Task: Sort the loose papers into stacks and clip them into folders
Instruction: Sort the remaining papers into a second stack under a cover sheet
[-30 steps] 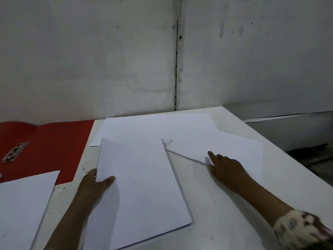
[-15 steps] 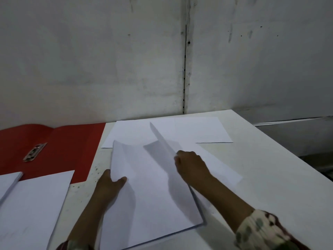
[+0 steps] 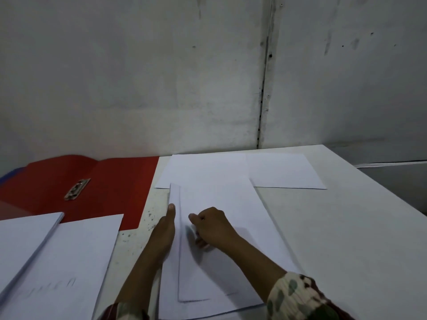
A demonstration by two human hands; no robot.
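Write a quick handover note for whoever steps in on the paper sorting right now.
Left hand: flat, fingers straight along the left edge of the centre stack.
Right hand: curled, resting on the top sheet of that stack; grip unclear.
Two loose sheets lie at the table's far edge.
Two more stacks sit near left, over the open red folder, whose metal clip holds nothing.
Done: three stacks started.
Left: gather the far sheets, square the stacks, clip them into folders.

open folder (image 3: 111,181) left of centre paper stack (image 3: 231,227), loose sheets (image 3: 284,172) behind, papers (image 3: 69,262) front-left
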